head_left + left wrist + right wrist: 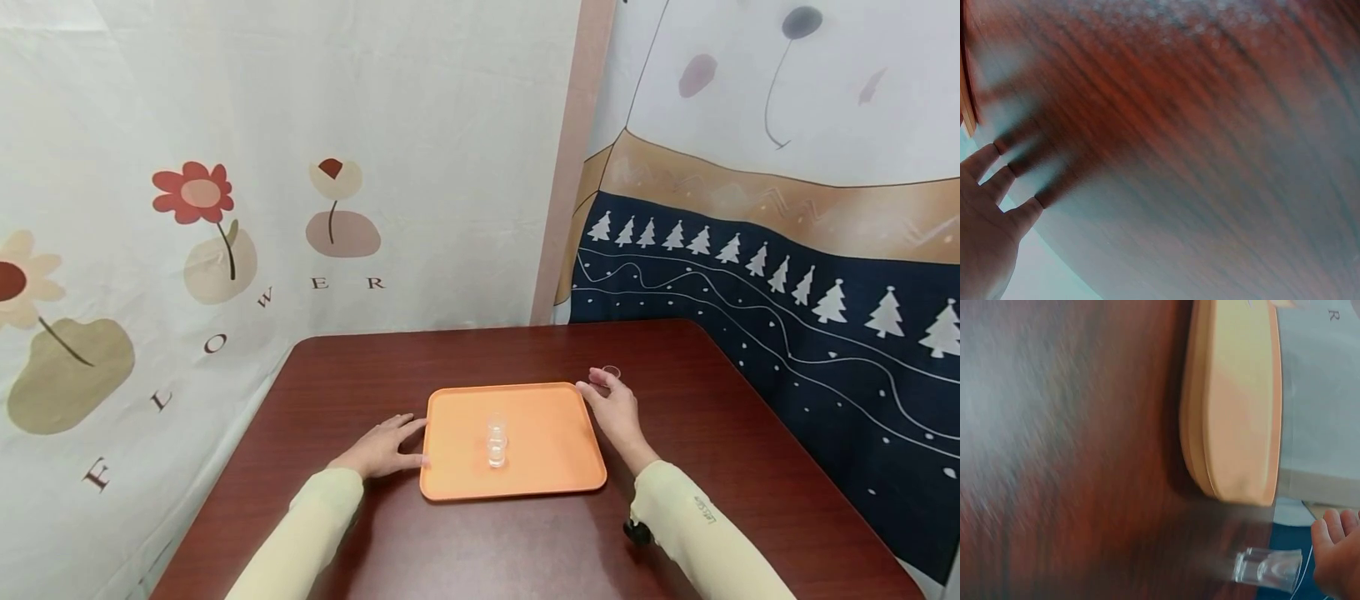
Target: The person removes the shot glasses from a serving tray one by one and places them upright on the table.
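Hovering close to a lone clear glass [1266, 569], the right grip [618, 417] has its fingers loosely bent, a gap showing between them and the glass, which stands on the counter [487, 546] near the tray's far right corner. The left grip [378, 450], fingers apart, touches the left edge of the orange tray [551, 446]. Small clear glasses [496, 455] line up near its middle. Behind hangs a flower-printed curtain [457, 167].
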Tool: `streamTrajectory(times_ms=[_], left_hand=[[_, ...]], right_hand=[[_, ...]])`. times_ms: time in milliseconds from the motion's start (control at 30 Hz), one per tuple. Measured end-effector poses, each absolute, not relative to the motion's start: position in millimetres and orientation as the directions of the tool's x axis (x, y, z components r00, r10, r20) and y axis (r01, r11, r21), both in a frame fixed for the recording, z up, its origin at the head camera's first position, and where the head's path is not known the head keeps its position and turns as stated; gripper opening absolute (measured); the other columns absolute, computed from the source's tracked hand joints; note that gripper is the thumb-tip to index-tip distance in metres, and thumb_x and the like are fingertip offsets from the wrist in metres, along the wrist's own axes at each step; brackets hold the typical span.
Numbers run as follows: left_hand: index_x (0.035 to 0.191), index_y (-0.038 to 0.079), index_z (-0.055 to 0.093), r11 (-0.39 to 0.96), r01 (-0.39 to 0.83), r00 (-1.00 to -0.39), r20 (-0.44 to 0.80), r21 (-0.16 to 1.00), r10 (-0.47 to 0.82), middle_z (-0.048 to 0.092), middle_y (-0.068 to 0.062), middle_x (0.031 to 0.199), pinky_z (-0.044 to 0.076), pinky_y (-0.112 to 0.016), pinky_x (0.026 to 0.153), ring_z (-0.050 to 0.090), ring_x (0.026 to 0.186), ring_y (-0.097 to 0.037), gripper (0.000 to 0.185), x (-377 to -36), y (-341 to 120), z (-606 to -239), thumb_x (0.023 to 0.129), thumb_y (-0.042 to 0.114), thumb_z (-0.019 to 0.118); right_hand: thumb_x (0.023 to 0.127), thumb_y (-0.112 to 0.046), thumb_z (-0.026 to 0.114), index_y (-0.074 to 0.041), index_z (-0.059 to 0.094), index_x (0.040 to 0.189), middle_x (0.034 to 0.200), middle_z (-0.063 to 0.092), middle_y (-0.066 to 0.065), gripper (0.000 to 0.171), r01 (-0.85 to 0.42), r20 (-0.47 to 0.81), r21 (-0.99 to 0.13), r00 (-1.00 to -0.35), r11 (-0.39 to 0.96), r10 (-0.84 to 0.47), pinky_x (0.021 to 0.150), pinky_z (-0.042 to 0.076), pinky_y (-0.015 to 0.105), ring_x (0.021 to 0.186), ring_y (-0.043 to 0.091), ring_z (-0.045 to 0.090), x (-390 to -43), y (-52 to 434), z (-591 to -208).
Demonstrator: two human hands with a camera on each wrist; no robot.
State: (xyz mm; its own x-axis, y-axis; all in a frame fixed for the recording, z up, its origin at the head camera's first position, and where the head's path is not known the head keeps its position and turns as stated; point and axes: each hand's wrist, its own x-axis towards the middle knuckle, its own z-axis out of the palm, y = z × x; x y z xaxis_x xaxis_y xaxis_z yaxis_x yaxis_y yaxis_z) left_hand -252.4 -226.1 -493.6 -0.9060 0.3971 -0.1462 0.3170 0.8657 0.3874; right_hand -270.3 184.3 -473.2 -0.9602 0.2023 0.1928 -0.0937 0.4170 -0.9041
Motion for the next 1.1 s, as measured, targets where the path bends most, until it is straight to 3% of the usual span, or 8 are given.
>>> streamTrajectory(times_ms=[233, 433, 700, 1100], left_hand=[[0.151, 0.015, 0.043, 0.862, 0.327, -0.904, -0.137, 0.388, 0.405, 0.036, -0.024, 0.153, 0.024, -0.06, 0.113, 0.029, 0.142, -0.045, 0.085, -252, -227, -494, 0.084, 0.06, 0.07], [0.151, 0.015, 0.044, 0.866, 0.315, -0.908, -0.143, 0.389, 0.394, 0.036, -0.023, 0.153, 0.023, -0.059, 0.113, 0.029, 0.142, -0.045, 0.085, -251, -227, -494, 0.084, 0.059, 0.071], [0.152, 0.016, 0.043, 0.866, 0.308, -0.909, -0.145, 0.393, 0.39, 0.035, -0.023, 0.154, 0.024, -0.06, 0.113, 0.028, 0.142, -0.045, 0.086, -250, -226, -493, 0.083, 0.06, 0.071], [0.152, 0.016, 0.043, 0.868, 0.306, -0.91, -0.148, 0.391, 0.387, 0.035, -0.023, 0.154, 0.024, -0.06, 0.112, 0.028, 0.142, -0.045, 0.086, -250, -227, -494, 0.083, 0.061, 0.071]], right_hand=[[0.093, -0.018, 0.072, 0.002, 0.06, 0.132, 0.126, 0.064, 0.02, 0.046, -0.128, 0.195, -0.913, -0.971, 0.387, 0.139, 0.087, 0.054, 0.037, 0.113, 0.031, 0.063, -261, 165, -480], [0.09, -0.01, 0.074, 0.007, 0.062, 0.127, 0.123, 0.064, 0.024, 0.042, -0.183, 0.217, -0.94, -0.972, 0.289, 0.09, 0.088, 0.054, 0.039, 0.111, 0.036, 0.064, -251, 144, -486], [0.09, -0.007, 0.073, 0.011, 0.061, 0.124, 0.121, 0.063, 0.029, 0.041, -0.238, 0.247, -0.937, -0.969, 0.256, 0.0, 0.09, 0.054, 0.039, 0.109, 0.038, 0.064, -234, 118, -495], [0.087, -0.01, 0.077, 0.008, 0.064, 0.121, 0.115, 0.067, 0.023, 0.041, -0.234, 0.206, -0.925, -0.971, 0.301, -0.122, 0.084, 0.056, 0.039, 0.102, 0.035, 0.067, -218, 93, -508]])
